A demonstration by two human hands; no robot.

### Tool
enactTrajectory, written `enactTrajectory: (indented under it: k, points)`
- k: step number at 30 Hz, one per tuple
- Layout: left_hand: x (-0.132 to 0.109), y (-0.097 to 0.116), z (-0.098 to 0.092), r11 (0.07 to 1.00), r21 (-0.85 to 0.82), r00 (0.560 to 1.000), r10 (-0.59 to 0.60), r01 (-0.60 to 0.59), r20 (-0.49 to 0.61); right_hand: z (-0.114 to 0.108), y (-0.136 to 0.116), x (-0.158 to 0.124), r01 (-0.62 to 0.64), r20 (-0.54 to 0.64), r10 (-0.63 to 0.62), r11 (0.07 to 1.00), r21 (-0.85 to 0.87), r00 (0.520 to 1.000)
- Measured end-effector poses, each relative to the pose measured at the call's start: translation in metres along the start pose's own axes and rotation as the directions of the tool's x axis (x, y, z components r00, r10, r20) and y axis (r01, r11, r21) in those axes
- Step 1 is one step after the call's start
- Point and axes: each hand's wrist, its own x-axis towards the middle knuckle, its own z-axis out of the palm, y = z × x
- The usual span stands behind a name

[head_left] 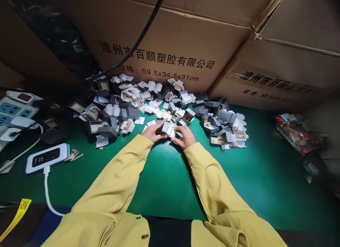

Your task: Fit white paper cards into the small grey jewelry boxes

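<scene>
Just above the middle of the green table, my left hand [154, 131] grips a small grey box [165, 127] between thumb and fingers. My right hand [186, 136] pinches a white folded paper piece [172, 132] against the box's right side. Whether that paper is inside the box or only beside it, I cannot tell. Right behind my hands lies a heap of small dark boxes and white paper pieces [152, 86]. One open box [186, 117] in it shows a pale lining. A second pile of dark boxes [225, 116] lies to the right.
Large cardboard cartons [170, 34] stand along the back, with a black cable [143, 34] hanging in front. At left are a power strip [10, 110] and a white device [47, 157] with a cable. A red plastic packet [297, 133] lies at far right on the green table [164, 183].
</scene>
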Motion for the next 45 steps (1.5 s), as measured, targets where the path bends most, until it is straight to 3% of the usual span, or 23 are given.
enactTrajectory:
  k: [4,8,12,16,22,31,35,39,45]
  points:
    - [0.0,0.001,-0.003,0.996,-0.088,1.0,-0.009,0.01,0.007,0.001,-0.007,-0.002,0.051,-0.035,-0.052,0.998,-0.037,0.998]
    - [0.001,0.001,-0.003,0.997,-0.069,1.0,-0.022,0.022,0.007,0.009,-0.018,-0.003,0.055,-0.115,-0.065,0.994,-0.091,0.991]
    - [0.003,-0.001,-0.004,0.999,-0.054,1.0,-0.003,0.004,0.028,0.016,-0.021,-0.004,0.028,-0.217,-0.045,0.996,-0.082,0.975]
    - [0.003,-0.002,-0.004,0.997,-0.082,1.0,0.0,0.001,0.022,0.018,-0.022,-0.004,0.005,-0.225,-0.015,0.999,-0.047,0.974]
    - [0.001,0.003,-0.003,0.998,0.048,0.999,0.031,-0.03,-0.012,0.025,-0.021,0.002,-0.012,-0.286,0.004,1.0,-0.024,0.958]
    - [0.0,0.008,-0.002,0.979,0.2,0.999,0.048,-0.044,-0.016,0.015,-0.014,0.005,-0.036,-0.143,0.028,0.998,-0.057,0.989]
    - [0.0,0.007,-0.003,0.987,0.153,0.999,0.042,-0.042,-0.001,0.003,-0.014,0.005,-0.02,-0.043,0.015,0.994,-0.109,0.999]
    - [0.001,0.008,-0.006,0.997,0.073,1.0,-0.017,0.015,0.018,-0.007,-0.013,0.005,0.106,0.051,-0.096,0.968,-0.228,0.994]
    - [0.003,0.013,-0.008,0.976,-0.13,0.981,-0.163,0.175,0.101,-0.003,-0.008,0.003,0.243,0.036,-0.246,0.902,-0.356,0.968]
